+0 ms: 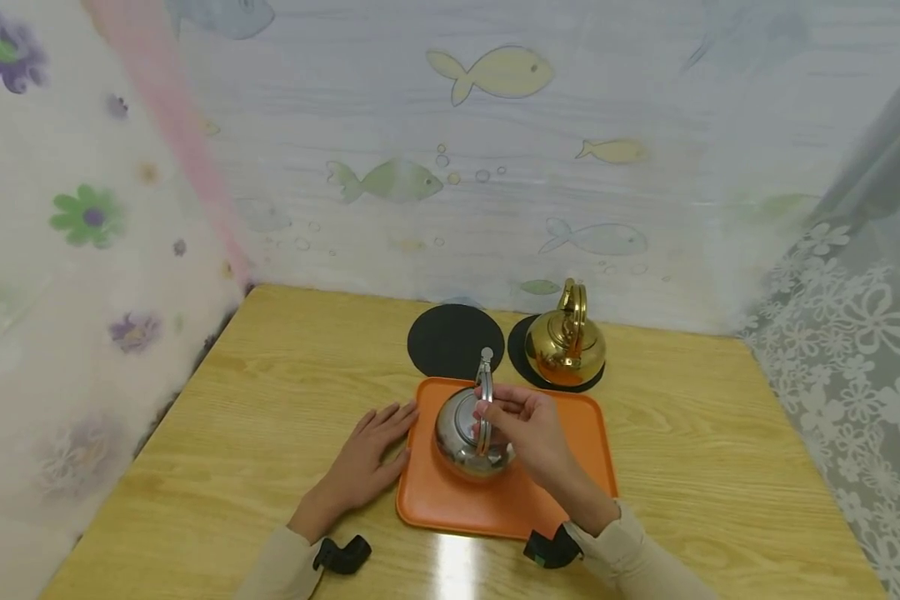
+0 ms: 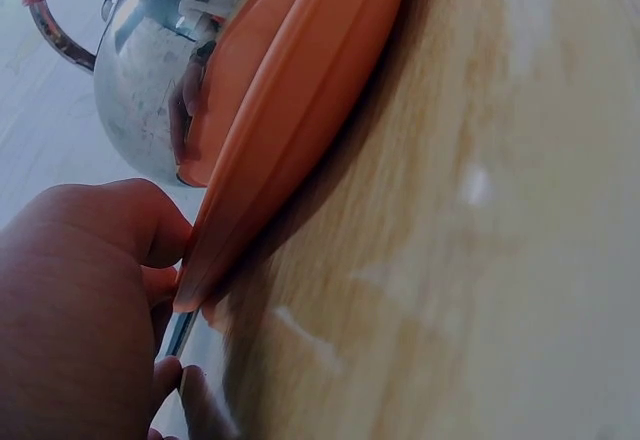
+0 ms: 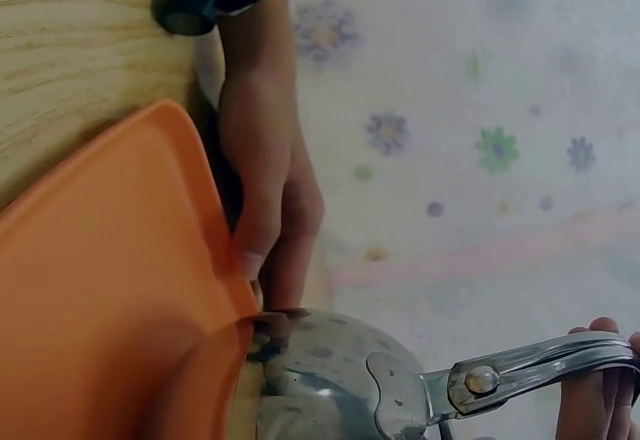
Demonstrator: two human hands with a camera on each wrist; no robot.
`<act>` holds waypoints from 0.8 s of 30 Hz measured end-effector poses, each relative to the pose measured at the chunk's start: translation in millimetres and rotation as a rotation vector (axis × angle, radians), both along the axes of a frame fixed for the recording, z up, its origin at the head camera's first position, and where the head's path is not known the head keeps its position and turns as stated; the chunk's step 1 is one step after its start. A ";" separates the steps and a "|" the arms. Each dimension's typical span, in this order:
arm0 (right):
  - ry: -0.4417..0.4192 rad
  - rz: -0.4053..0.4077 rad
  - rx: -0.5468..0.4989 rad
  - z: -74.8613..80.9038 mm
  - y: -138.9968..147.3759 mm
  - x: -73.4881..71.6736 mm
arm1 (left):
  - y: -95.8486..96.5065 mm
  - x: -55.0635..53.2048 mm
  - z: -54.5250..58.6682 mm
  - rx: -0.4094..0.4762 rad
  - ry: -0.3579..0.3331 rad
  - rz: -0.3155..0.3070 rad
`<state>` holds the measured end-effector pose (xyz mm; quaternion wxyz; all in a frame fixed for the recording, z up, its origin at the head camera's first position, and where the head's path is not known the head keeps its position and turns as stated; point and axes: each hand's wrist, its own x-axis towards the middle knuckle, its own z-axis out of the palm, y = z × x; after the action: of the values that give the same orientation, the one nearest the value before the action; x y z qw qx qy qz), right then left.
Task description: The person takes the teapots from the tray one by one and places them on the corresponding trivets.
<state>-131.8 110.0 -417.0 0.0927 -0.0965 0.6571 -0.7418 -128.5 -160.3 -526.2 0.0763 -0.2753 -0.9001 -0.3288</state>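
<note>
Cream sleeves (image 1: pixel 277 567) are reaching in at the bottom, nearest the viewer. The right hand (image 1: pixel 528 427) is pinching the handle (image 3: pixel 545 360) of a silver kettle (image 1: pixel 461 446), which is standing upright on the orange tray (image 1: pixel 450 504), left of centre. Its handle is running lengthwise, near to far; which end is facing front is unclear. The left hand (image 1: pixel 367 458) is touching the tray's left edge, thumb spread from fingers.

With left forearm (image 1: pixel 281 560) and right forearm (image 1: pixel 637 550) extended forward and converging, the left grip (image 1: pixel 366 462) is observed low, back uppermost, fingers (image 1: pixel 388 421) straight and thumb (image 1: pixel 392 473) set apart, while the right grip (image 1: pixel 536 429) is held higher, fingers curled and thumb opposed in a pinch.
</note>
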 end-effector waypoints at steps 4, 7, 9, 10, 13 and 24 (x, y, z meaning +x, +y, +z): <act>-0.004 -0.013 0.008 0.1 -1.1 0.2 | 0.0 -0.4 0.4 0.001 -0.001 0.002; -0.016 -0.023 0.005 -0.7 -2.3 0.8 | -0.4 0.3 0.8 0.004 -0.014 0.000; -0.019 -0.031 0.005 -1.3 -3.2 1.2 | -0.9 1.2 0.7 0.001 -0.014 0.003; -0.019 -0.034 0.006 -1.5 -3.6 1.4 | -1.1 1.6 0.6 0.001 -0.013 0.004; -0.012 -0.036 0.006 -2.4 -4.3 1.8 | -1.6 2.9 0.1 0.001 -0.012 0.006; 0.018 -0.041 -0.012 -2.2 -4.2 1.2 | -0.2 1.3 -1.2 0.001 -0.025 0.003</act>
<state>-130.6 105.8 -419.2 0.0711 -0.0904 0.6553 -0.7466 -127.2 -160.5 -527.5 0.0659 -0.2698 -0.9012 -0.3326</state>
